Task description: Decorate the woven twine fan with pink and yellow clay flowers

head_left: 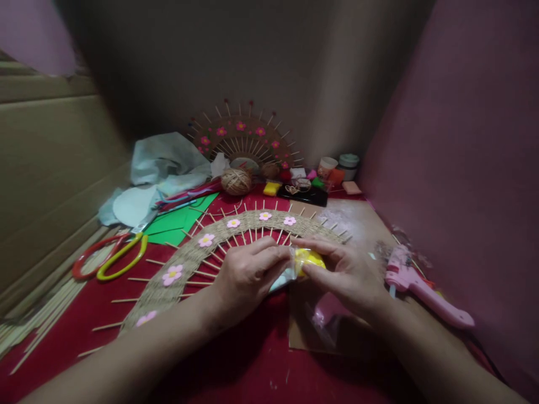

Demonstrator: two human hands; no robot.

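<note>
Between my hands is a lump of yellow modelling clay (309,261) in a clear plastic wrapper. My right hand (351,275) holds the lump between thumb and fingers. With closed fingers, my left hand (248,275) pinches the wrapper's left end. Just behind and left of the hands lies a half-round woven twine fan (191,252) with thin sticks poking out and pink clay flowers along its band. One pink flower (172,275) with a yellow centre sits on the band's left part. A pink lump in clear plastic (328,311) lies below my right hand.
Scissors (122,258) with red and yellow handles lie left on green sheets (181,224). A pink glue gun (425,289) is at right on cardboard (303,331). Behind stand a twine ball (236,181), clay packets, cups and a second flowered fan (244,132). Loose sticks (46,320) line the left side.
</note>
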